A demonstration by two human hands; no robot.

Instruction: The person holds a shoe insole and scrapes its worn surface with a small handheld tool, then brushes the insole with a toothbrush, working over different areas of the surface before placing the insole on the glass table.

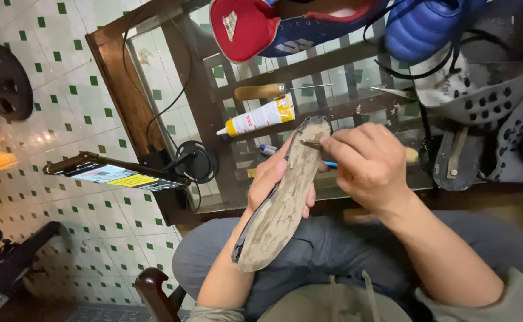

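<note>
Over the person's lap, just in front of the glass-topped wooden table [154, 89], a worn shoe sole [282, 197] is held up on a slant, its narrow toe end pointing toward the table and its broad heel end down toward the knees. The left hand [270, 179] grips it from behind, fingers wrapped around its left edge and the thumb lying on its rough, mottled grey-brown face. The right hand [366, 164] is clenched around a thin tool [312, 145] whose metal tip rests against the upper part of the sole; a bit of blue shows under the fingers, perhaps the tool's handle, though the hand hides most of it.

On the table, just beyond the sole's toe end, lies a white and yellow glue tube [258, 117], and just past that an awl with a wooden handle [267, 91]. At the table's far edge sits a red and blue shoe [273, 27], with a blue padded shoe [422, 27] to its right. At the table's right end lie a white perforated shoe upper [482, 95] and a dark flat sole [455, 158]. Off the table's left corner, a phone [115, 174] sits in a holder above the white and green tiled floor [46, 71].
</note>
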